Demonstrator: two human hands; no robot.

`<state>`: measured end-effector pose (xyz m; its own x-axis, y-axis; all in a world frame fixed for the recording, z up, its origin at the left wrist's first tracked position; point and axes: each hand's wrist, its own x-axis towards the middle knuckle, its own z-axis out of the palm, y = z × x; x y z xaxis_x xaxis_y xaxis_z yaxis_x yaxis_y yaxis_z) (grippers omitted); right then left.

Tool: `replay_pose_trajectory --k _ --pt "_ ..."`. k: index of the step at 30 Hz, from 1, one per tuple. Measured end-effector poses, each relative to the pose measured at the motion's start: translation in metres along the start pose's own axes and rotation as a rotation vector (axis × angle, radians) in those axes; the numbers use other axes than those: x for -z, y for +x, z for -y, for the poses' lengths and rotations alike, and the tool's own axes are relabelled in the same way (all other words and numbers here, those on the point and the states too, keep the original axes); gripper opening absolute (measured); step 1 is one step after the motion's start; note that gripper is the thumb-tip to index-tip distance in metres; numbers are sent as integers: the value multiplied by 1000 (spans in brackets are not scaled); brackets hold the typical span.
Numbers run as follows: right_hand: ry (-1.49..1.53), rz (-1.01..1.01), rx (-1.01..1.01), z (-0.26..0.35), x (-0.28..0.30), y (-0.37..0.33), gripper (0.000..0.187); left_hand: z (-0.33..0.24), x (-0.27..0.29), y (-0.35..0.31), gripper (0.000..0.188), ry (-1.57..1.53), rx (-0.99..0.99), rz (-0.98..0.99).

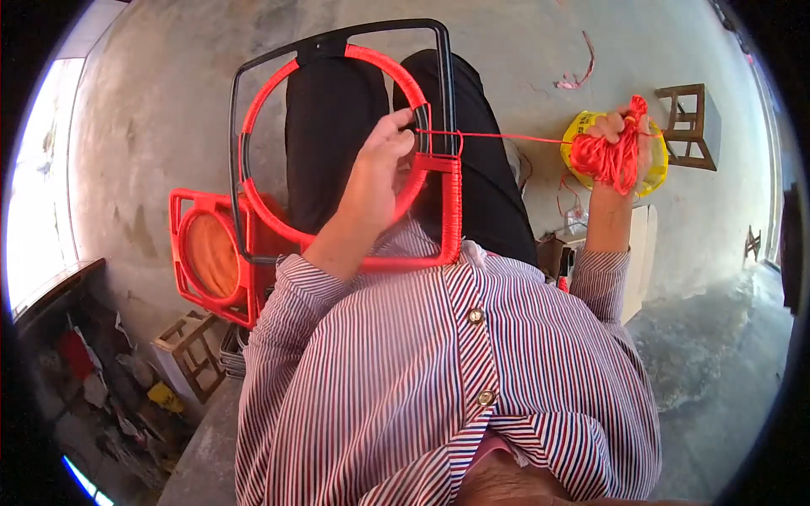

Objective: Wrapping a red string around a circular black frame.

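Across my thighs rests a black square frame (321,46) with a round ring inside. Red cord wraps most of the ring and the frame's near right side; bare black shows along the top, the left and short stretches of the ring. My left hand (384,164) grips the ring's right side, fingertips at an unwrapped black stretch. From there a strand of red cord (515,136) runs taut to the right. Held out at that side, my right hand (629,139) is closed round a thick bundle of red cord (609,164), from which the strand comes.
Left of my legs stands a pile of finished-looking red frames (180,274). A yellow basin (577,126) sits on the floor beneath my right hand, beside a wooden stool (700,126). Another wooden stool (190,350) is at lower left. Scraps of red cord (582,76) lie on the floor.
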<state>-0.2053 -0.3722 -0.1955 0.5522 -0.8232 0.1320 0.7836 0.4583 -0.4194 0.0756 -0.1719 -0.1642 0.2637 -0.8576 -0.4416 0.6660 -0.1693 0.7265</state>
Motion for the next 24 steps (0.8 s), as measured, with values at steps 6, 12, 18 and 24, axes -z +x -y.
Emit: replay_pose_trajectory --k 6,12,18,24 --pt "-771 -29 -566 -87 -60 -16 31 2 8 1 45 -55 92 133" --pt "-778 -90 -560 -86 -52 -17 13 3 18 2 36 -30 89 181" --pt "-40 -190 -386 -119 -77 -24 10 -2 9 -3 18 -38 158 45" --pt "-261 -213 -481 -124 -62 -16 12 -6 7 -8 8 99 164 -3"
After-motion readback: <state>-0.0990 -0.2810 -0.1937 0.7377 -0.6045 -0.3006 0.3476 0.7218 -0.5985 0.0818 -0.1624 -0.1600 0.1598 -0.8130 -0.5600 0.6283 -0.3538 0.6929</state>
